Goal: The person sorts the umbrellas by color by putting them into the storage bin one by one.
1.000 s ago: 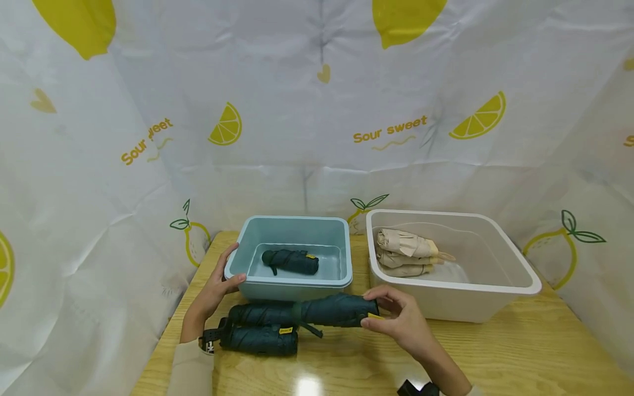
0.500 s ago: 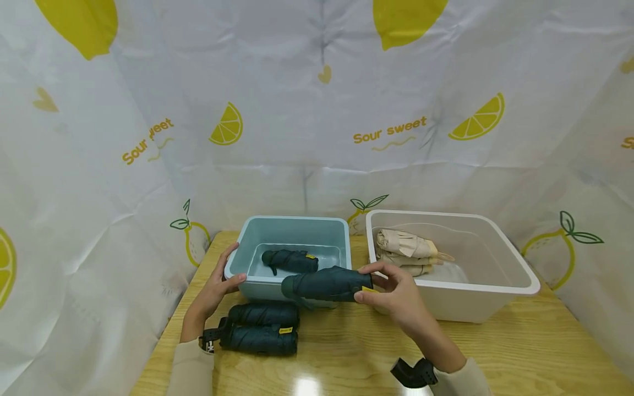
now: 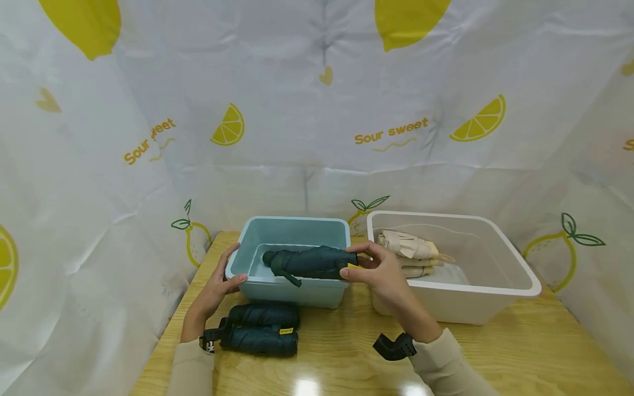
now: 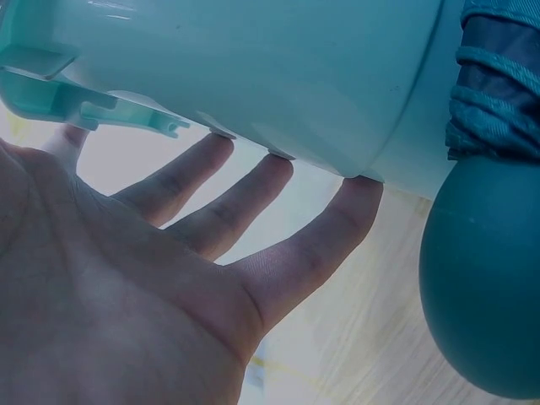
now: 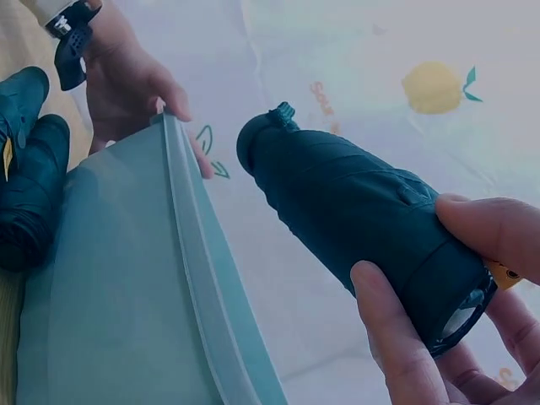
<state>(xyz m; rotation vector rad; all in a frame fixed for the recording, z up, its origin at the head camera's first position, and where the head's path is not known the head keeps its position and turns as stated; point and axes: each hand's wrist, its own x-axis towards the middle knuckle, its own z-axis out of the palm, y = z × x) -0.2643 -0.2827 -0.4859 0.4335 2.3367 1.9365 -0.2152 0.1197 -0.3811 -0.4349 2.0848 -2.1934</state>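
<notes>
My right hand [image 3: 372,269] pinches the end of a folded dark green umbrella [image 3: 312,260], thumb on one side and fingers on the other. This umbrella lies level over the blue bin [image 3: 297,280], its handle pointing left and its strap hanging loose. My left hand [image 3: 218,283] holds the bin's near left corner; in the left wrist view its fingertips [image 4: 359,190] press the outer wall. Two more folded dark green umbrellas, a rear one [image 3: 264,314] and a front one [image 3: 260,340], lie side by side before the bin. Another one seen earlier inside is hidden now.
To the right stands a larger white bin [image 3: 470,311] with several folded beige umbrellas [image 3: 408,245] at its left end. Both bins stand on a wooden table [image 3: 540,352]. A lemon-print sheet [image 3: 297,137] hangs behind and at the sides.
My right hand has lifted the umbrella off the table beside the others and carried it up and left, over the blue bin. My left hand has stayed on the bin.
</notes>
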